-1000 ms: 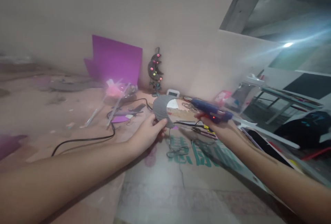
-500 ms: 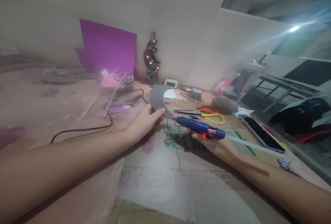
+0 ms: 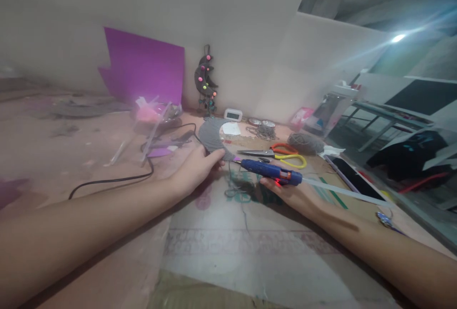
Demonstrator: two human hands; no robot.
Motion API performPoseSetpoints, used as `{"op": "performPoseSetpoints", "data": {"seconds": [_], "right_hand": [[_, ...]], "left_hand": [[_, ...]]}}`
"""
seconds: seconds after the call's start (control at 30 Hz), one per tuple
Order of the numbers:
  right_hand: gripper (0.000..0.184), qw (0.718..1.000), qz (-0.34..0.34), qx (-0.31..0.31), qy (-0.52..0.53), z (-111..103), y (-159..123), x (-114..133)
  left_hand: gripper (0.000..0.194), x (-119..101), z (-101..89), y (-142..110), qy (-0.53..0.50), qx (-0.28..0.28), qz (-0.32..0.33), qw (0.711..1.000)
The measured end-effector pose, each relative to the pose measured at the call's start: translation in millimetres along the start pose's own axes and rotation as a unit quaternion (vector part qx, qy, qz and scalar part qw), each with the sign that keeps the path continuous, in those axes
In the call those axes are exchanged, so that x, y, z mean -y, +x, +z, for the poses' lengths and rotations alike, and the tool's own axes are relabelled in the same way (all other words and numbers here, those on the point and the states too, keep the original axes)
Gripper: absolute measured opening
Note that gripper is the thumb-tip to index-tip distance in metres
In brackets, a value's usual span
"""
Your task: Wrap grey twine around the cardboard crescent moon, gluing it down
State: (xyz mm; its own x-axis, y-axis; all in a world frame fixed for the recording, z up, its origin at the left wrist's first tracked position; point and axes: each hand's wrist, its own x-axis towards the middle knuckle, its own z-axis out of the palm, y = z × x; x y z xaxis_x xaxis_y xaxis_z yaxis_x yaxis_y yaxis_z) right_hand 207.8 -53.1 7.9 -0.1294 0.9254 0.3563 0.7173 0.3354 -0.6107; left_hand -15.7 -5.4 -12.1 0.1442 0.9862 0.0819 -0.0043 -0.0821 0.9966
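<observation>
Between the thumb and fingers of my left hand [image 3: 194,168] is a crescent wrapped in grey yarn [image 3: 210,135], held by its lower part. My right hand [image 3: 285,192] grips a blue glue gun [image 3: 267,170], with a red light glowing near its handle. The gun's nozzle points left and meets, or nearly meets, the crescent's lower tip, where a bit of purple shows. A long clear glue stick [image 3: 346,191] runs out of the gun's back end. Loose grey yarn [image 3: 244,214] trails down from the crescent onto the work surface.
Scissors [image 3: 271,153] with orange and yellow handles lie beyond the gun. A yarn ball [image 3: 305,143] and a phone [image 3: 353,178] are to the right. Behind stand a small white clock [image 3: 233,114], a decorated moon hanging [image 3: 206,78] and a purple sheet [image 3: 146,68]. A black cord [image 3: 114,179] curves at left.
The view has shifted slightly, so most things sit a little further left. Both hands keep their grips, and the glue gun's nozzle stays at the crescent's lower tip.
</observation>
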Motion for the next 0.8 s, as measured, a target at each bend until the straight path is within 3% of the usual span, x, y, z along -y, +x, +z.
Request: {"op": "performPoseSetpoints", "data": {"seconds": [0.8], "right_hand": [[0.031, 0.998, -0.028, 0.026, -0.044, 1, 0, -13]], "left_hand": [[0.016, -9, 2.2, -4, 0.005, 0.005, -0.031, 0.999]]}}
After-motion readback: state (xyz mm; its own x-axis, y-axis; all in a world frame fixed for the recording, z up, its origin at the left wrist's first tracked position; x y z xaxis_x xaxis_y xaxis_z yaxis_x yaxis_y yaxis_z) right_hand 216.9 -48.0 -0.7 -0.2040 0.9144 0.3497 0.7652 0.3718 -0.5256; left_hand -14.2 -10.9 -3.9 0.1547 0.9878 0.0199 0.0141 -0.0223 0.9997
